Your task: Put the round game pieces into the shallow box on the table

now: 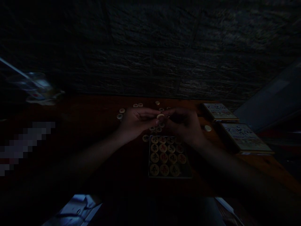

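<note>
Tray lay lower centre of frame. Left hand pinched disc at centre, between thumb and fingertips. Right hand had fingers curled at disc's right side; grip there not readable.

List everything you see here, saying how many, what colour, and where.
Open tray: one, dark, centre front
Marked discs: fifteen visible, pale with black or red characters, in the tray
Loose discs: several, some hidden, pale, behind the tray and around the hands
Held disc: one, pale, between the hands
Flat boxes: two, pale-topped, right
Clear object: one, blurred, left
Table: one, reddish-brown, underneath
Stone wall: one, dark grey, behind
Left hand: one, bare, left of centre
Right hand: one, bare, right of centre
</note>
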A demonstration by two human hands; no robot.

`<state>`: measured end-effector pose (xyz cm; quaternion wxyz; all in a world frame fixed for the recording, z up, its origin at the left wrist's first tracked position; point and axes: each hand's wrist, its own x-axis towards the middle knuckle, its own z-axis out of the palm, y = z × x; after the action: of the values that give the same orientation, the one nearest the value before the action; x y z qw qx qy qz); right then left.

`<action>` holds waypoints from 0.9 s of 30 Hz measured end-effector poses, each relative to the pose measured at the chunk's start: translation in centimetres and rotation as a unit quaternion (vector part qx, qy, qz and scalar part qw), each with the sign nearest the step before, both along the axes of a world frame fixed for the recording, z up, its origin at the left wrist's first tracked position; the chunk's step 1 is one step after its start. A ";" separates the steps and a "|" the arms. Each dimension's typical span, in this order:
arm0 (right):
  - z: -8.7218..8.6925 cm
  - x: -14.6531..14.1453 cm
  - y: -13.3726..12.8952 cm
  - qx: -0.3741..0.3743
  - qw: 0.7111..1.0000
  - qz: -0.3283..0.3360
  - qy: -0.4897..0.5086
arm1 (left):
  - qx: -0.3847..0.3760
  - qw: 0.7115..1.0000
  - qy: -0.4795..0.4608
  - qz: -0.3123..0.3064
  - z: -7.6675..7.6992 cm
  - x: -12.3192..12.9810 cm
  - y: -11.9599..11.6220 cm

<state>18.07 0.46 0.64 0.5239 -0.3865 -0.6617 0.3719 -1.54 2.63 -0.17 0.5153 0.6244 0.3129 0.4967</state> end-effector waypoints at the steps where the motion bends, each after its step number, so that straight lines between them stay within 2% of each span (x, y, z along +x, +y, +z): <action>1: -0.1 0.0 0.0 -0.009 1.000 -0.002 0.006 | 0.014 1.000 0.015 0.008 0.1 0.0 -0.1; 6: -0.2 -0.1 0.1 -0.042 0.999 0.000 0.027 | 0.058 0.998 0.028 0.023 0.2 0.1 -0.3; 13: 0.1 -0.1 0.0 -0.079 0.994 0.030 0.070 | 0.059 0.997 0.040 0.035 0.3 0.1 -0.5; 19: 0.3 -0.5 -0.5 -0.109 0.993 0.004 0.050 | 0.142 0.982 0.107 0.061 0.6 0.1 -1.1; 23: 0.2 -0.6 -0.6 -0.126 0.990 0.008 0.054 | 0.161 0.976 0.140 0.052 0.2 0.0 -1.4; 27: 0.2 -0.6 -0.6 -0.116 0.991 0.007 0.064 | 0.156 0.980 0.120 0.036 -0.5 0.0 -1.2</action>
<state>17.46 -0.10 0.84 0.5141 -0.4157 -0.5815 0.4740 -1.49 1.45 -0.65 0.3521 0.7403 0.3138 0.4790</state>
